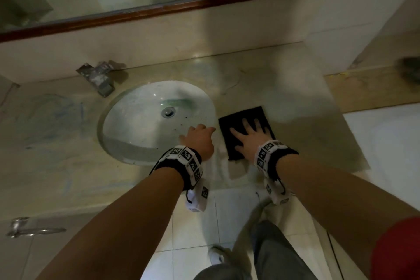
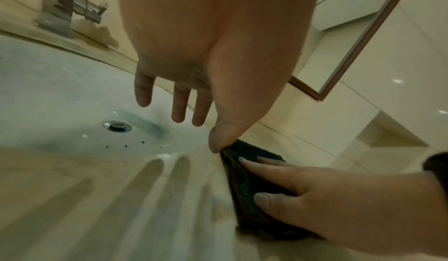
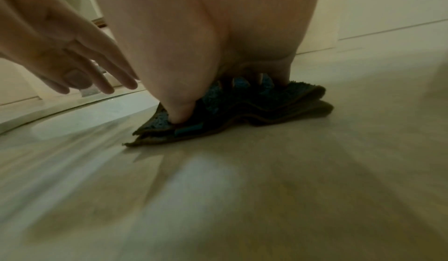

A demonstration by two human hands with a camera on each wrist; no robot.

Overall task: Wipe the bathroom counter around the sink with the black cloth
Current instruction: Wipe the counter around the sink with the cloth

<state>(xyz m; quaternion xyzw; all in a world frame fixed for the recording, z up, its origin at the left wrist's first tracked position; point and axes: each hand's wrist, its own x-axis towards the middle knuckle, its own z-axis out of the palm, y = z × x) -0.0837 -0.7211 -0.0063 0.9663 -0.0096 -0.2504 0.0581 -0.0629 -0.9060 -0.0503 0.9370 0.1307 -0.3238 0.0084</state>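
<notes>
A: So, nearest first: two bare forearms reach over the counter's front edge, each with a black wrist band (image 1: 179,161) carrying white marker tags. Below them, grey trousers (image 1: 270,254) and pale floor tiles (image 1: 193,223).

B: And the right hand (image 1: 248,141)?

A: It lies flat on the black cloth (image 1: 247,120), fingers spread and straight, pressing down. In the right wrist view the thumb (image 3: 179,109) and fingertips dig into the pile, and the cloth's folded layers show along its edge.

B: Where is the cloth exactly?

A: On the counter (image 1: 295,134), just beside the right rim of the sink (image 1: 141,125), folded into a rectangle. Pale streaks mark the counter in front of it.

B: The left hand (image 1: 200,138)?

A: It holds nothing. The fingers (image 2: 178,108) are straight and slightly apart, held over the sink's near right rim. In the left wrist view its thumb tip (image 2: 218,140) comes right up to the cloth's corner; I cannot tell whether they touch.

B: Farther in?

A: The white basin has a metal drain (image 1: 168,112), a greenish smear beside it and a few dark specks. Behind its left side stands a square chrome tap (image 1: 98,76). Faint bluish marks show on the counter to the left. Beyond that, a pale wall, then a mirror with a dark wooden frame (image 1: 159,11) reflecting both hands.
</notes>
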